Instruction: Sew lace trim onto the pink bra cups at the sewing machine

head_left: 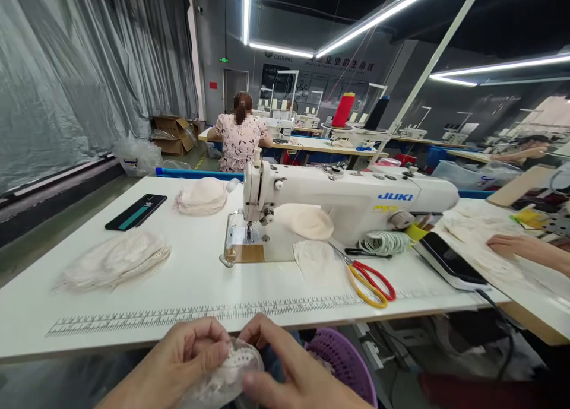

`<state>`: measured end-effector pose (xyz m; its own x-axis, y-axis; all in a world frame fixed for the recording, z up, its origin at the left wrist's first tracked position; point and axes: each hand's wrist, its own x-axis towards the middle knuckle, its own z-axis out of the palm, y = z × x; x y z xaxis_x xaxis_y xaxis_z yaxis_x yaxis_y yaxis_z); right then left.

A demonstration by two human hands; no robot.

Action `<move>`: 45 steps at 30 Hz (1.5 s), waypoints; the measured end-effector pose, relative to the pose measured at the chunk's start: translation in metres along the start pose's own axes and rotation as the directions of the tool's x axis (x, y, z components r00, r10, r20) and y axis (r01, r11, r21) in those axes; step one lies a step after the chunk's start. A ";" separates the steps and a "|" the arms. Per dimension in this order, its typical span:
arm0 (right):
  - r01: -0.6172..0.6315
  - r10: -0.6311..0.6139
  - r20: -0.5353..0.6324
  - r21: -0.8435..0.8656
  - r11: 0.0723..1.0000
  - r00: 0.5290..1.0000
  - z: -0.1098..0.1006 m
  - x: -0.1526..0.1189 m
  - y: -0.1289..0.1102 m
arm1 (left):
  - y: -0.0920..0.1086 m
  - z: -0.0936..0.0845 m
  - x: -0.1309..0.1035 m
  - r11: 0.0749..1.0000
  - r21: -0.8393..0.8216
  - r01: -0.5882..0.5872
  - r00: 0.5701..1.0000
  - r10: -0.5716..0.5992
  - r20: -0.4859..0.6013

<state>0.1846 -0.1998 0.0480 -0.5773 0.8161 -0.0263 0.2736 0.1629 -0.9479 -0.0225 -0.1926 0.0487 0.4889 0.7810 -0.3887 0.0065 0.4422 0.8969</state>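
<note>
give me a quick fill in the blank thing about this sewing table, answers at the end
A lace-trimmed piece is in the left hand and the ____ hand.
Blue letters on the sewing machine spell ____.
The scissors have red and ____ handles.
The basket's colour is ____.

Missing words: right; JUKI; yellow; purple.

The left hand [189,358] and right hand [289,364] are bare, each with a broad back, rounded knuckles and fingers that taper slightly to blunt tips. Fine creases cross the finger joints. Behind the grip, the wrists widen smoothly into uncovered lower forearms, which run out at the bottom edge. The right thumb is blurred, so its nail is unclear.
</note>
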 end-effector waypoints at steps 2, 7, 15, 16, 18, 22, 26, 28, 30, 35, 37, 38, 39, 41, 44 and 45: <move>0.014 -0.024 -0.093 -0.107 0.994 0.995 0.013 -0.011 0.008 | -0.015 0.003 -0.002 0.999 -0.020 0.048 0.999 -0.049 -0.018; 0.033 -0.079 -0.180 -0.246 0.969 0.981 0.030 -0.031 0.036 | -0.034 0.006 -0.011 0.995 -0.002 0.103 0.993 -0.103 -0.065; -0.020 0.023 -0.012 0.211 0.977 1.000 0.028 -0.038 0.041 | -0.054 0.011 -0.014 0.984 -0.065 0.163 0.987 -0.163 0.009; -0.045 0.050 -0.012 0.261 0.964 0.999 0.029 -0.037 0.043 | -0.056 0.011 -0.014 0.985 -0.069 0.159 0.987 -0.160 0.002; -0.096 0.092 0.029 0.381 0.919 0.995 0.031 -0.035 0.048 | -0.059 0.010 -0.015 0.985 -0.072 0.154 0.988 -0.155 -0.011; -0.175 0.141 0.104 0.541 0.822 0.985 0.029 -0.033 0.061 | -0.060 0.009 -0.016 0.981 -0.087 0.172 0.985 -0.172 0.005; -0.202 0.152 0.136 0.567 0.799 0.979 0.026 -0.034 0.066 | -0.059 0.010 -0.013 0.976 -0.048 0.211 0.975 -0.206 0.079; -0.213 0.156 0.150 0.550 0.808 0.976 0.023 -0.034 0.067 | -0.058 0.010 -0.011 0.975 -0.031 0.221 0.971 -0.217 0.099; -0.219 0.158 0.159 0.527 0.821 0.975 0.021 -0.033 0.066 | -0.059 0.011 -0.009 0.976 -0.026 0.215 0.973 -0.212 0.091; -0.200 0.130 0.172 0.494 0.846 0.976 0.017 -0.029 0.068 | -0.064 0.012 -0.004 0.976 -0.064 0.207 0.975 -0.200 0.096; -0.192 0.126 0.163 0.502 0.843 0.979 0.016 -0.029 0.071 | -0.068 0.011 -0.003 0.973 -0.102 0.207 0.973 -0.194 0.128; -0.193 0.130 0.156 0.509 0.839 0.979 0.016 -0.029 0.073 | -0.070 0.010 -0.003 0.971 -0.117 0.208 0.971 -0.191 0.141; -0.195 0.135 0.152 0.514 0.835 0.979 0.016 -0.029 0.075 | -0.072 0.010 -0.002 0.970 -0.127 0.209 0.971 -0.190 0.149; -0.207 0.146 0.157 0.522 0.828 0.977 0.016 -0.029 0.078 | -0.075 0.009 -0.001 0.969 -0.129 0.213 0.971 -0.195 0.134; -0.218 0.144 0.180 0.519 0.827 0.973 0.018 -0.028 0.078 | -0.074 0.010 0.001 0.970 -0.090 0.228 0.969 -0.217 0.116; -0.220 0.141 0.188 0.516 0.828 0.972 0.019 -0.028 0.077 | -0.073 0.010 0.001 0.972 -0.071 0.226 0.969 -0.216 0.118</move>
<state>0.2072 -0.2202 -0.0307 -0.6673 0.7117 -0.2193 -0.0434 -0.3311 -0.9426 -0.0131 -0.2284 -0.0150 0.5756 0.6090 -0.5457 0.0545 0.6373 0.7687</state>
